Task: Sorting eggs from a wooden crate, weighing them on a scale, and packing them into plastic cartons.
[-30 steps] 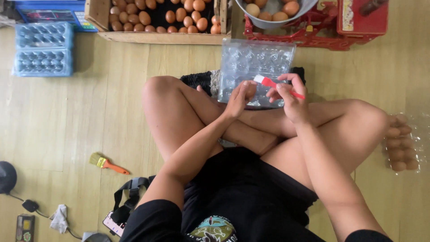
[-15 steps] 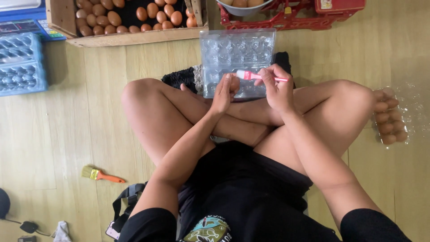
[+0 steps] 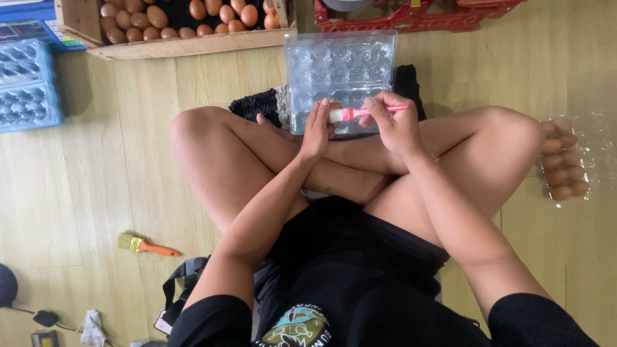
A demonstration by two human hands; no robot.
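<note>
I sit cross-legged on a wooden floor. My right hand (image 3: 393, 123) grips a slim pink-handled tool with a white end (image 3: 352, 114), held level above my shins. My left hand (image 3: 316, 132) is at the white end, its fingertips touching it. Just beyond both hands an open clear plastic egg tray (image 3: 340, 61) lies on the floor, its cups looking bare. A black cloth (image 3: 257, 104) lies partly under the tray.
A wooden crate of brown eggs (image 3: 193, 44) stands at the top, with a red crate (image 3: 411, 19) to its right. Blue egg trays (image 3: 29, 87) sit far left. A clear carton of brown eggs (image 3: 562, 160) lies beside my right knee. An orange-handled brush (image 3: 146, 245) lies lower left.
The view has shifted, so the crates and the clear tray sit higher and further left in the frame. Both hands stay together on the pink tool.
</note>
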